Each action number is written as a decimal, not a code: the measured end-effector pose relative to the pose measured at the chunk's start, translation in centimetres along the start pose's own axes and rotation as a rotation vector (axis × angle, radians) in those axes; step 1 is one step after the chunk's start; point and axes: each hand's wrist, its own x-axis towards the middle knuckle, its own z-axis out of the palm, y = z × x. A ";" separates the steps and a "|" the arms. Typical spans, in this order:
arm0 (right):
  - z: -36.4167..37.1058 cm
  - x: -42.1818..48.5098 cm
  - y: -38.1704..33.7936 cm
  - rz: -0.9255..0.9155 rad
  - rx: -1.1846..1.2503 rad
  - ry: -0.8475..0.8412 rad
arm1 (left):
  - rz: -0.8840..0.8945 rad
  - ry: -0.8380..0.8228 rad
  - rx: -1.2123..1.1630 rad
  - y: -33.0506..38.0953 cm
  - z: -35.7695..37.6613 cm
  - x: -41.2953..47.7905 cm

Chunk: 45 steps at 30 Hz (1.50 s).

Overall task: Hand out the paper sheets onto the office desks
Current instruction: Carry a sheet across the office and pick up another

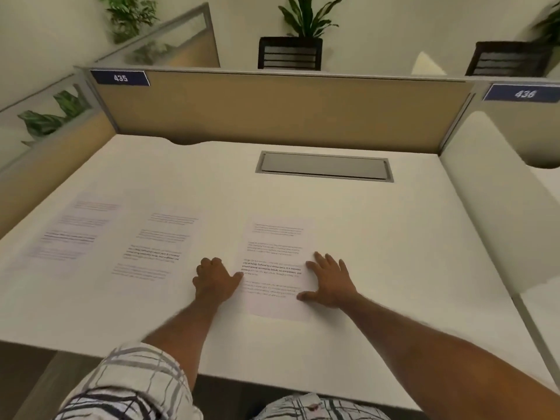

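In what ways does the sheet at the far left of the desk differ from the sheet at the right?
The right sheet is touched by both the left hand and the right hand; the left sheet is touched by nothing. The right sheet's print looks sharper; the left sheet's print is blurred and faint. Both lie flat on the white desk, with printed paragraphs.

The flat counter (394, 253) is plain white, the paper sheets (278, 237) white with grey-black text lines. The fabric partition panel (272, 110) is tan, the checked short sleeve (130, 383) white and grey.
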 end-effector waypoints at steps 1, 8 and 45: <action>-0.1 0.1 0.1 0.011 0.005 -0.016 | 0.015 -0.011 0.020 0.2 0.0 0.5; -0.6 0.3 -0.9 0.081 0.044 -0.031 | 0.037 -0.068 -0.056 1.7 -0.2 2.5; -3.5 -0.7 -1.0 0.572 1.411 0.242 | 0.126 -0.444 -1.081 3.0 -2.2 4.0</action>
